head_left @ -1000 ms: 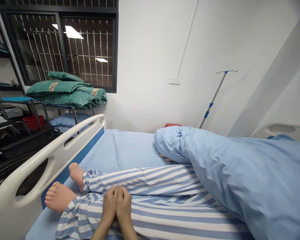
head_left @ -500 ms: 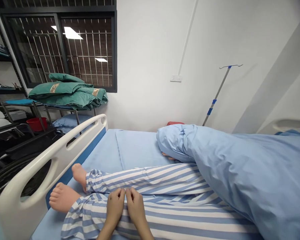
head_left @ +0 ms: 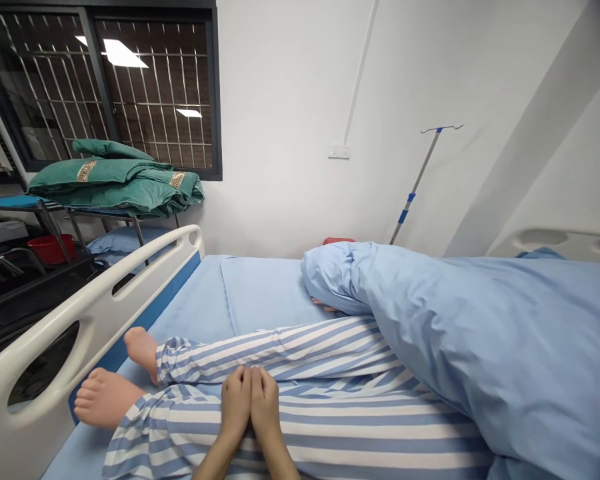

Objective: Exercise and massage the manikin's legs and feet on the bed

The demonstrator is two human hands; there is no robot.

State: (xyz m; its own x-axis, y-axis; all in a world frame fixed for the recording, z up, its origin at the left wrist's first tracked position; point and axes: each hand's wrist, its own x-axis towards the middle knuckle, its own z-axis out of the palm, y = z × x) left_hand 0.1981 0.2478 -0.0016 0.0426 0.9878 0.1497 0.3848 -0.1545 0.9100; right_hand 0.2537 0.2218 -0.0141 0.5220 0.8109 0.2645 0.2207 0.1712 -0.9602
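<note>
A figure in blue-and-white striped trousers [head_left: 340, 427] lies on a hospital bed with a blue sheet [head_left: 260, 293], bare feet [head_left: 103, 398] pointing towards the white footboard [head_left: 80, 313]. My left hand [head_left: 236, 400] and my right hand [head_left: 266, 400] rest side by side on the nearer trouser leg, touching each other. Their fingertips curl down over the top of the leg into the fabric. A light blue blanket [head_left: 455, 333] covers the figure from the thighs up. One hand of the figure [head_left: 325, 307] peeks out under the blanket's edge.
An IV pole [head_left: 415, 183] stands by the white wall behind the bed. At the left, folded green blankets [head_left: 120, 183] lie on a metal rack under a barred window, with a red basin [head_left: 50, 247] and blue pillows below.
My fingers went from lying flat and together, to curled and slightly apart, to curled and pressed together. Both hands sit a little further up the leg. The camera shifted right.
</note>
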